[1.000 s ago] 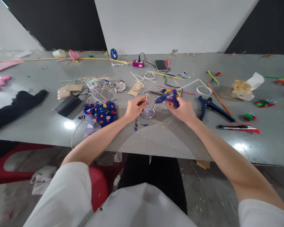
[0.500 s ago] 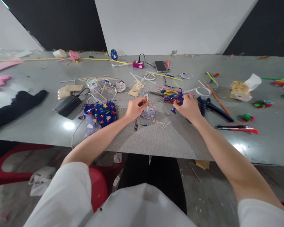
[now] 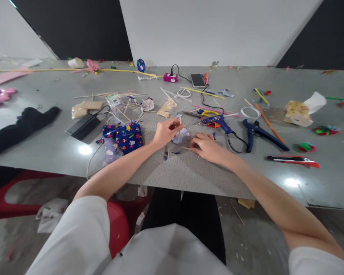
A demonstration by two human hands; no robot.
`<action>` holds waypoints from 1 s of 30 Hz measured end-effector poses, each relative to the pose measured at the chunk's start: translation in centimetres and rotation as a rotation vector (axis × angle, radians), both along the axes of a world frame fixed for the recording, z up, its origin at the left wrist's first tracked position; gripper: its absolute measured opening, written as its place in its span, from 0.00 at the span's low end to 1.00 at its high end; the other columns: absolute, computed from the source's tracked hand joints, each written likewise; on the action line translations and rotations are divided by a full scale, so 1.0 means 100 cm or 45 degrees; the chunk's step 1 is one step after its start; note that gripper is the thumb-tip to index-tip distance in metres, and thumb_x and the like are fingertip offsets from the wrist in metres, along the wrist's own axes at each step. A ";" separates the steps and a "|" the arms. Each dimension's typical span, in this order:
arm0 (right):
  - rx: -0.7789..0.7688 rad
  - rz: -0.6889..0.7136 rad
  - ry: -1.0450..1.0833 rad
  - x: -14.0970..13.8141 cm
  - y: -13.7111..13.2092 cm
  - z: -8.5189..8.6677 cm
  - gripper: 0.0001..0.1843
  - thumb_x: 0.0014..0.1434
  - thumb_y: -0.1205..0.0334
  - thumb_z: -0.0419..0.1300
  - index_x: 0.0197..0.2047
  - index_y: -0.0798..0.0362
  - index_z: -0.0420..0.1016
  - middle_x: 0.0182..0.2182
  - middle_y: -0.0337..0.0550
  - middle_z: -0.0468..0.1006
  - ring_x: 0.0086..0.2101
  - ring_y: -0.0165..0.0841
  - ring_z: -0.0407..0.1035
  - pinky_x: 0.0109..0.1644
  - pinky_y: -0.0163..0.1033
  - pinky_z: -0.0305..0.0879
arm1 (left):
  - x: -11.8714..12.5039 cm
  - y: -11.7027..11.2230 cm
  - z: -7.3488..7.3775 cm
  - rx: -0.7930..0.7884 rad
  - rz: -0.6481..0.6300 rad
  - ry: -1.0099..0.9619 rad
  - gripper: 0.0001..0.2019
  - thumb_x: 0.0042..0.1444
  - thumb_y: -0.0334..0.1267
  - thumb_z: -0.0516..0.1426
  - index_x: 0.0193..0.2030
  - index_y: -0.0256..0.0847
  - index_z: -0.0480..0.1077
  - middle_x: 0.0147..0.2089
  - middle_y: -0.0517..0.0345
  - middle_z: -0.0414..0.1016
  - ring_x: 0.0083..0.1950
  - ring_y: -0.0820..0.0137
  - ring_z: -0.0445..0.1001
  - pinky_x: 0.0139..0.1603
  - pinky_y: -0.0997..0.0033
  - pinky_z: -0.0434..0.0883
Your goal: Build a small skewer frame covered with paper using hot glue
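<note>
My left hand [image 3: 166,131] is closed in a pinch around a short pale wooden stick [image 3: 180,121], held upright over a bunched piece of pale lilac fabric [image 3: 181,136] with thin sticks poking out around it. To its right, my right hand [image 3: 205,146] rests low over the table, its fingertips pinched at a thin toothpick [image 3: 186,148]. Just beyond that hand lies a blue glue gun [image 3: 224,125] with its cord. Small dark blue fabric scraps [image 3: 166,153] lie in front of the lilac piece.
Blue patterned fabric [image 3: 129,137] and a black power adapter [image 3: 83,126] lie left. A blue ratchet cutter [image 3: 265,135], an orange stick [image 3: 268,122] and a red-black utility knife [image 3: 292,160] lie right. Behind are a phone [image 3: 198,80] and a purple power socket [image 3: 170,78].
My right hand has let go of the glue gun and come left and nearer, down to the toothpicks beside the fabric. My left hand stays at the upright stick.
</note>
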State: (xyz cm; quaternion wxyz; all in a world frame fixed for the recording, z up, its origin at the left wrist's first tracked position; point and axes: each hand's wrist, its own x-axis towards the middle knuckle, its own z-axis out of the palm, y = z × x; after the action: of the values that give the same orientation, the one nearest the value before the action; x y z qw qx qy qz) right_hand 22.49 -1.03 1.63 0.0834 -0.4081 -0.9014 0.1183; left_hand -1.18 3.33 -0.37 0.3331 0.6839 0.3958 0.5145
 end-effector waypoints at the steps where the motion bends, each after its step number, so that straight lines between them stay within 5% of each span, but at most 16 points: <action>1: 0.000 -0.002 -0.012 0.000 0.000 -0.001 0.10 0.70 0.54 0.62 0.39 0.50 0.75 0.43 0.48 0.76 0.50 0.47 0.70 0.52 0.52 0.60 | 0.000 0.000 0.001 -0.001 0.003 0.002 0.19 0.63 0.56 0.64 0.39 0.40 0.76 0.29 0.62 0.78 0.21 0.79 0.71 0.23 0.79 0.67; 7: 0.023 -0.042 0.052 0.004 0.003 0.001 0.08 0.71 0.59 0.59 0.39 0.51 0.73 0.43 0.50 0.78 0.49 0.47 0.72 0.53 0.52 0.61 | -0.001 0.000 -0.001 -0.001 0.015 0.013 0.17 0.64 0.54 0.64 0.39 0.40 0.76 0.29 0.62 0.78 0.22 0.79 0.71 0.24 0.78 0.66; 12: -0.097 -0.153 0.333 0.009 0.008 0.006 0.09 0.74 0.57 0.56 0.49 0.50 0.75 0.34 0.43 0.82 0.34 0.39 0.75 0.45 0.46 0.67 | -0.001 0.002 -0.003 0.019 0.007 0.017 0.16 0.64 0.52 0.64 0.39 0.40 0.75 0.29 0.62 0.78 0.22 0.78 0.71 0.24 0.77 0.66; 16: -0.016 -0.174 0.445 0.007 0.009 0.004 0.13 0.74 0.59 0.55 0.55 0.50 0.78 0.41 0.47 0.86 0.40 0.40 0.80 0.45 0.44 0.71 | 0.000 0.001 -0.003 0.014 0.000 0.011 0.16 0.64 0.53 0.64 0.39 0.40 0.76 0.30 0.62 0.79 0.22 0.78 0.71 0.24 0.77 0.67; 24: 0.275 -0.121 0.411 -0.005 0.006 -0.004 0.12 0.72 0.61 0.57 0.45 0.52 0.83 0.40 0.49 0.86 0.40 0.42 0.80 0.47 0.46 0.72 | 0.001 -0.001 0.000 0.019 -0.002 0.021 0.18 0.63 0.55 0.64 0.38 0.40 0.76 0.29 0.62 0.78 0.22 0.79 0.71 0.25 0.77 0.66; 30: 0.250 -0.079 0.367 -0.012 0.006 -0.005 0.14 0.73 0.62 0.55 0.47 0.52 0.83 0.41 0.50 0.85 0.42 0.42 0.78 0.50 0.47 0.71 | 0.001 -0.001 0.002 0.025 0.000 0.035 0.17 0.63 0.54 0.64 0.38 0.41 0.76 0.28 0.62 0.77 0.22 0.78 0.70 0.25 0.77 0.65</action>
State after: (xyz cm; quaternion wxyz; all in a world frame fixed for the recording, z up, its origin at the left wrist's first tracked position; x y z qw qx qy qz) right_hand 21.28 -0.46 1.12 0.2549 -0.4043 -0.8743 0.0844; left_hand -1.10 3.21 -0.22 0.3210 0.6939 0.3953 0.5090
